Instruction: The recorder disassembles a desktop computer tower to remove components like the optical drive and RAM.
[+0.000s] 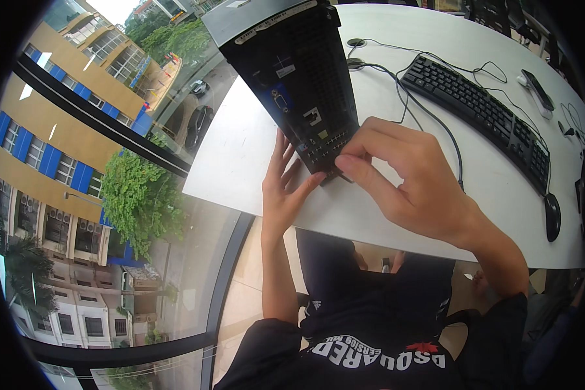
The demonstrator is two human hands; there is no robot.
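Bracing the black computer case [292, 78] near the counter [240, 162] front edge, the left hand [283, 188] lies flat and released against its rear panel. The right hand [403, 175] pinches something small at the port row; steady, square pressure seems wise. A keyboard [481, 110] and mouse [552, 218] crowd the right; leftward the counter is barer.

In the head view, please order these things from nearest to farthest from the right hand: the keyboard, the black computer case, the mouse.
From the right hand:
1. Black computer case: touching the fingertips, on the hand's left.
2. Keyboard: up and to the right on the white table.
3. Mouse: far right, near the table edge.
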